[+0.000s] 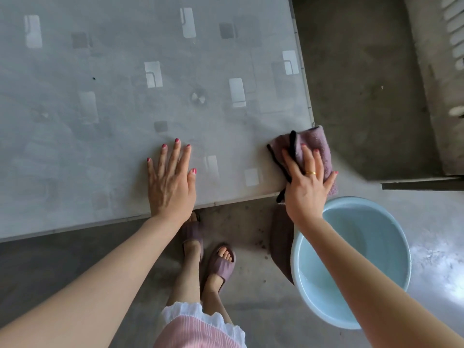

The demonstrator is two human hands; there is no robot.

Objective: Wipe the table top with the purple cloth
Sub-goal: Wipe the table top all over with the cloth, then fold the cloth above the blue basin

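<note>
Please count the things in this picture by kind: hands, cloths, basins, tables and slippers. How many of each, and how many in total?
Hands: 2, the left hand flat on the table, the right hand pressing on the cloth
Purple terry cloth with black edging: 1
Round pale blue plastic basin: 1
Grey patterned table top: 1
Purple slide slippers: 2
Total: 7

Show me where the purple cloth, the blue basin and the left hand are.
purple cloth [316, 140]: head view, bare upper part beyond the fingers.
blue basin [351, 247]: head view, inner wall.
left hand [172, 180]: head view, back of the hand, flat on the table.
</note>
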